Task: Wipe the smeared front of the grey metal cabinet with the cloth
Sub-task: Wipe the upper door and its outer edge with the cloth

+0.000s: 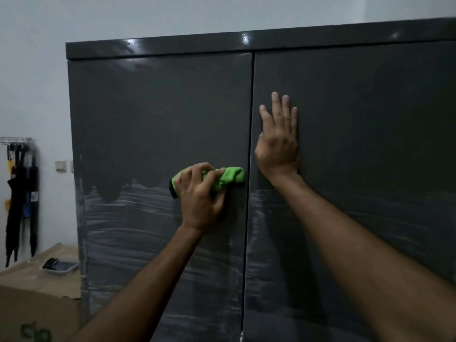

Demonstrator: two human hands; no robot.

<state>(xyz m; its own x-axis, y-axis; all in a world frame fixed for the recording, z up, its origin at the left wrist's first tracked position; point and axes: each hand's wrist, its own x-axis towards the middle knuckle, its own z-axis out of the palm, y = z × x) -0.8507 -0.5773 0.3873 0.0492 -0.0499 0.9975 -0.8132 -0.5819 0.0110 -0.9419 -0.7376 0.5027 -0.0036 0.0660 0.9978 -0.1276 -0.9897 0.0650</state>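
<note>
The left hand [201,193] is gripping a bunched green cloth [223,178] against the left door of the grey cabinet [158,114], just above whitish smears [138,218]. The right hand [277,141] is pressing flat, fingers spread, on the right door.

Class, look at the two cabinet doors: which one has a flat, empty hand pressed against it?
The right door: the right hand lies flat on it, while the left hand rubs the green cloth over the left door.

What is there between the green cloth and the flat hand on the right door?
In the head view, only the dark vertical seam between the doors separates the green cloth from the right hand.
</note>
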